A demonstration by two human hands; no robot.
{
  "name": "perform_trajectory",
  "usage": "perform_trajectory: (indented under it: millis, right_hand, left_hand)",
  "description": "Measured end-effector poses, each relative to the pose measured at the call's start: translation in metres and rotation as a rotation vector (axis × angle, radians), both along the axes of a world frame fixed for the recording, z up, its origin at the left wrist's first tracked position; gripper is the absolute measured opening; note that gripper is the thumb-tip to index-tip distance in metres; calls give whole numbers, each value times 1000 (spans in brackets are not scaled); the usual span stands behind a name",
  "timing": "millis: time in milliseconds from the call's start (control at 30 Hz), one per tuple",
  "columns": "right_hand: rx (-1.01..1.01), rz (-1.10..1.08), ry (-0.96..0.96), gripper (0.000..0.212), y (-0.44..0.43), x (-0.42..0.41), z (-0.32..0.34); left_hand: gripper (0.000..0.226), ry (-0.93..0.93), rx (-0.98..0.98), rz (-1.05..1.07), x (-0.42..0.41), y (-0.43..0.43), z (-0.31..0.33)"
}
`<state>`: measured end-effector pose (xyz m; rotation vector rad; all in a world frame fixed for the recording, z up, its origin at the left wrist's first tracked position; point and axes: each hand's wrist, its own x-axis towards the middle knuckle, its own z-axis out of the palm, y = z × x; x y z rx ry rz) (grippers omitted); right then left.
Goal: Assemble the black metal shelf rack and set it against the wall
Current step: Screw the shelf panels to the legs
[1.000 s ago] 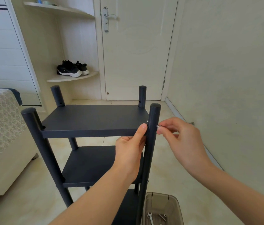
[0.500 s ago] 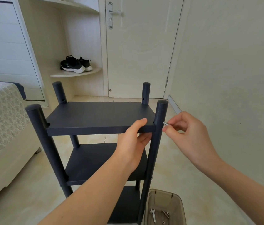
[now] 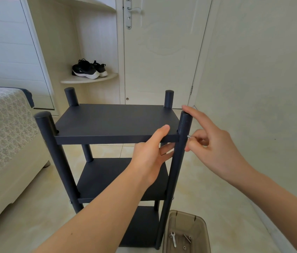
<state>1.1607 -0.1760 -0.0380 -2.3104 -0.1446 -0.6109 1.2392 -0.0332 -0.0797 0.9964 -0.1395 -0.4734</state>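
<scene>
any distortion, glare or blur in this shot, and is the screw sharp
Head view: wide-angle bend tilts the door edges; light is soft, no glare; the screw pinched by the right hand is sharp, as is the left hand gripping the top shelf.

home, bedroom | bed (image 3: 3,128) at left | sneakers (image 3: 87,69) on corner shelf (image 3: 89,79) | door (image 3: 160,52)

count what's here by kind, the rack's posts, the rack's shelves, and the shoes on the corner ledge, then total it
posts: 4
shelves: 3
shoes: 2
total: 9
</scene>
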Motion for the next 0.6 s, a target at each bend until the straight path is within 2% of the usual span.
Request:
perform_trajectory:
  millis: [367, 600]
  right_hand:
    - [85, -2, 54, 72, 2, -2, -2]
    - [154, 0, 100, 49, -6, 0, -6]
  left_hand:
    - [14, 17, 21, 96, -1, -1, 2]
    - [23, 13, 38, 92, -1, -2, 0]
